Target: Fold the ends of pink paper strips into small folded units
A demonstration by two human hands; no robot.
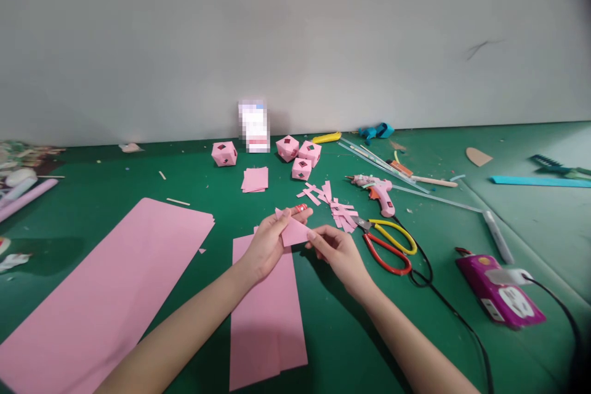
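A small pink paper triangle (294, 232) is held up between both hands over the green table. My left hand (270, 240) is closed on its left side, with the thumb laid on the paper and a red-and-white wrap around one fingertip. The thumb and fingers of my right hand (335, 252) pinch the triangle's right corner. Beneath my left hand and forearm lie long pink paper strips (263, 338). Just beyond the hands are several narrow pink paper cuttings (341, 212) and a stack of pink paper squares (255, 180).
Several pink paper polyhedra (224, 154) stand near the wall. To the right lie a pink glue gun (376, 188), scissors (388, 246) with red and yellow handles, a black cord (462, 314) and a purple packet (501, 289). Large pink sheets (111, 295) cover the left side.
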